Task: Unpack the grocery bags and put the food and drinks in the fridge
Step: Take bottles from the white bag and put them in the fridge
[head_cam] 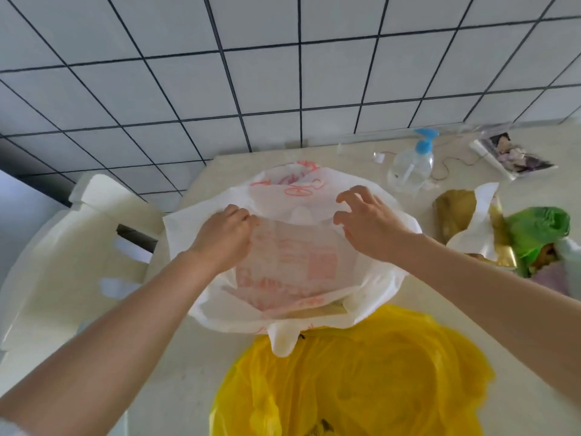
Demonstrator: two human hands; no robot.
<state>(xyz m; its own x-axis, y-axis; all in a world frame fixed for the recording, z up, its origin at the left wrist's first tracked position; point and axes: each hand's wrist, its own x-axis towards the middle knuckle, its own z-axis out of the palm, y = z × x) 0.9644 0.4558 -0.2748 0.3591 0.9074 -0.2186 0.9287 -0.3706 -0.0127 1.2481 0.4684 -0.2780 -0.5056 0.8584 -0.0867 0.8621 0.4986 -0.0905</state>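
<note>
Pinching the near-left edge of the white bag (292, 262), the left hand (224, 237) has its fingers curled onto the thin plastic, and that looks like a hold meant to spread the mouth. The right hand (367, 221) hovers at the opposite edge with fingers bent and spread like a claw; the thumb seems to touch the rim, but whether it actually has the plastic I cannot tell. Pulling the two sides apart would open the bag enough to see and reach what is inside. The bag sits in the middle of the table (195, 357), red print on its sides, with something pale and flat showing through; what it is cannot be made out. Just in front lies a yellow bag (361, 372), its top touching the white one's handle. To the right, a green bag (537, 231) and a gold packet (456, 212) wait near the edge. Further back stands a pump bottle (412, 165), and a white chair (78, 247) is on the left. No fridge is in view, so unpacking looks barely begun.
</note>
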